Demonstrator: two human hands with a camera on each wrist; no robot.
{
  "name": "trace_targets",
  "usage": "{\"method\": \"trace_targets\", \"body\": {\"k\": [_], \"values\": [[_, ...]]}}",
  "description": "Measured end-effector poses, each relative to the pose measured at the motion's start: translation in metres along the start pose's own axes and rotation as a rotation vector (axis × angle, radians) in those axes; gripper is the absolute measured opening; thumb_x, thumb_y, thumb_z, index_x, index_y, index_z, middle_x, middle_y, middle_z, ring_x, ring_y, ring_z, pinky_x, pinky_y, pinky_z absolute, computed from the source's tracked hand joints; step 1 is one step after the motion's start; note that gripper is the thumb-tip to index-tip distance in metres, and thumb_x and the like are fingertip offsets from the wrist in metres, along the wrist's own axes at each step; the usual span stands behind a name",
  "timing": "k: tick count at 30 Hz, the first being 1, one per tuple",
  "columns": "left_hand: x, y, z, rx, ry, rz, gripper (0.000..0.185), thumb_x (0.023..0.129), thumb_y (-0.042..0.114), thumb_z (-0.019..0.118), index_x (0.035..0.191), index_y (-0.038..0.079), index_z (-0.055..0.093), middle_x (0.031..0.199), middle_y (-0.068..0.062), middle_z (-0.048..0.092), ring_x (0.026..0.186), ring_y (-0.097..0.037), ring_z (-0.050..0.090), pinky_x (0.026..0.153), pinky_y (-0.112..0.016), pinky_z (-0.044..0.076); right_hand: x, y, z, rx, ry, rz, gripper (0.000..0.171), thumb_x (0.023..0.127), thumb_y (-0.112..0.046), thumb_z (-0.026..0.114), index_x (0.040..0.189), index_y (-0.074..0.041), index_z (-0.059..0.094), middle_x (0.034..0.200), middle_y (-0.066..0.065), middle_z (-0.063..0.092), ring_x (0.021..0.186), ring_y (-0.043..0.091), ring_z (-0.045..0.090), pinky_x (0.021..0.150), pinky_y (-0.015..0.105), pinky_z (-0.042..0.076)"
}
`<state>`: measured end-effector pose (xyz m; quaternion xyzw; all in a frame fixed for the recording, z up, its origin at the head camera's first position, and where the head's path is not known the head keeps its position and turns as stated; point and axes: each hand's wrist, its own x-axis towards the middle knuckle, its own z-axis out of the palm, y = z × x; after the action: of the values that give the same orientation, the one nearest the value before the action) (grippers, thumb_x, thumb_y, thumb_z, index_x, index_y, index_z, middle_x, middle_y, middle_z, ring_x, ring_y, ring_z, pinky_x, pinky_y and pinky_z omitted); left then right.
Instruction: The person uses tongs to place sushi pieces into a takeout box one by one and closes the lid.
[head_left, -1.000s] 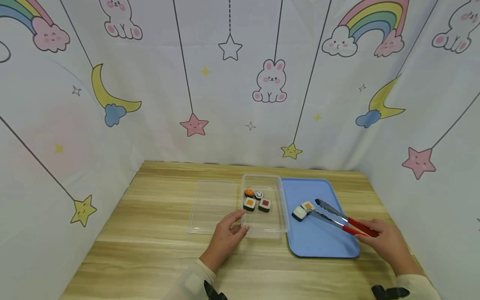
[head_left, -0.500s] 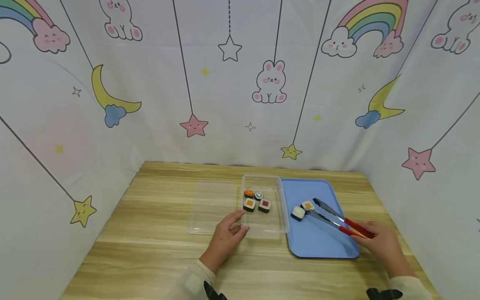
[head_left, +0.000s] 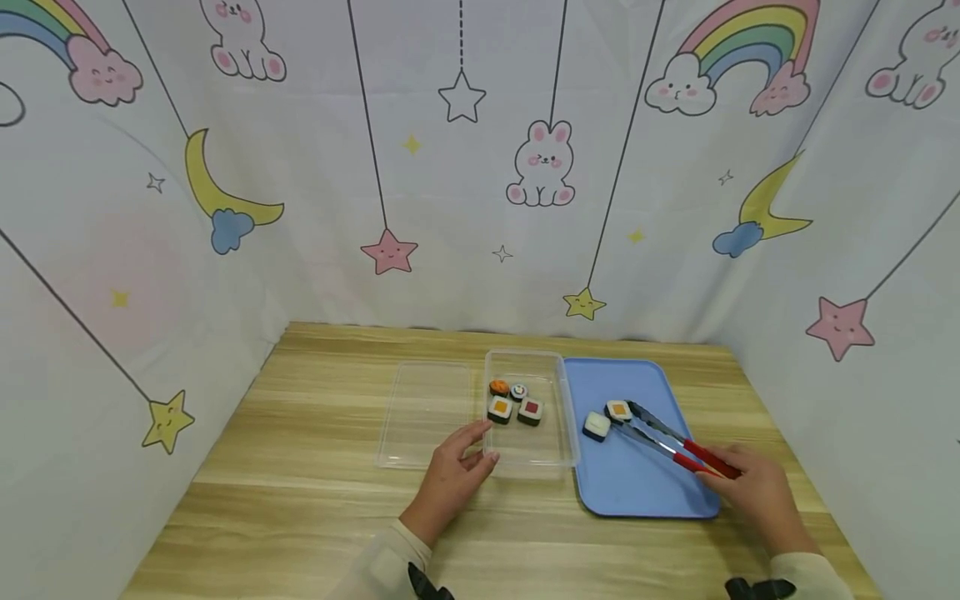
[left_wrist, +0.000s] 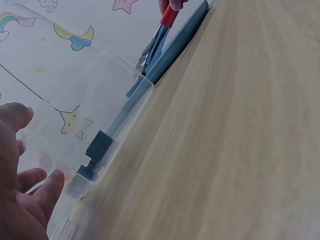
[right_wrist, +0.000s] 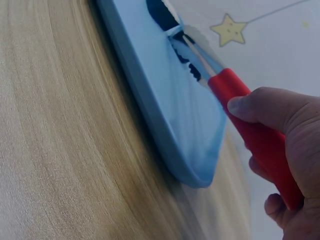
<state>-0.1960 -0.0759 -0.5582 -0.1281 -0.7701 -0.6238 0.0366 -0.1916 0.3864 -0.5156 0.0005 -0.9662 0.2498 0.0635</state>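
My right hand (head_left: 757, 487) grips a pair of tongs (head_left: 701, 458) by the red handles. Their dark tips stand either side of a sushi piece with an orange centre (head_left: 618, 410) on the blue tray (head_left: 645, 492); whether both press on it I cannot tell. Just left of it lies a plain white-topped sushi piece (head_left: 597, 426). My left hand (head_left: 450, 471) rests its fingers at the near left side of a clear plastic box (head_left: 551, 450), thumb spread apart in the left wrist view. Inside that box sit several sushi pieces, including one with a red centre (head_left: 530, 411).
Left of the box, a clear flat lid (head_left: 423, 417) lies on the wooden table (head_left: 300, 517). The tray's left edge adjoins the box. A printed white curtain (head_left: 465, 208) encloses the table at the back and sides.
My right hand has moved slightly left with the tongs, whose tips have come closer together around the orange-centred sushi. That piece now sits apart from the white-topped one. My left hand has stayed still.
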Motion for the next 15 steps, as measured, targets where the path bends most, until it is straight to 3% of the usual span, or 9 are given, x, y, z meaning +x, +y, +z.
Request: {"method": "trace_targets", "body": {"k": [7, 15], "values": [[-0.0006, 0.0013, 0.0010, -0.018, 0.012, -0.002, 0.048, 0.096, 0.009, 0.076, 0.143, 0.006, 0.062, 0.149, -0.017, 0.054, 0.133, -0.041, 0.055, 0.101, -0.036, 0.057, -0.0014, -0.0013, -0.0005, 0.015, 0.001, 0.036, 0.050, 0.079, -0.026, 0.092, 0.118, 0.001, 0.076, 0.107, 0.019, 0.070, 0.092, 0.033, 0.060, 0.069, 0.032, 0.053], [-0.0005, -0.0003, 0.0037, -0.030, 0.030, -0.014, 0.050, 0.094, 0.000, 0.075, 0.142, 0.002, 0.060, 0.148, -0.019, 0.055, 0.132, -0.042, 0.056, 0.100, -0.044, 0.057, -0.0011, -0.0046, -0.0046, 0.004, 0.056, 0.003, 0.049, 0.078, -0.025, 0.093, 0.114, 0.004, 0.077, 0.104, 0.020, 0.072, 0.088, 0.032, 0.064, 0.067, 0.033, 0.052]]}}
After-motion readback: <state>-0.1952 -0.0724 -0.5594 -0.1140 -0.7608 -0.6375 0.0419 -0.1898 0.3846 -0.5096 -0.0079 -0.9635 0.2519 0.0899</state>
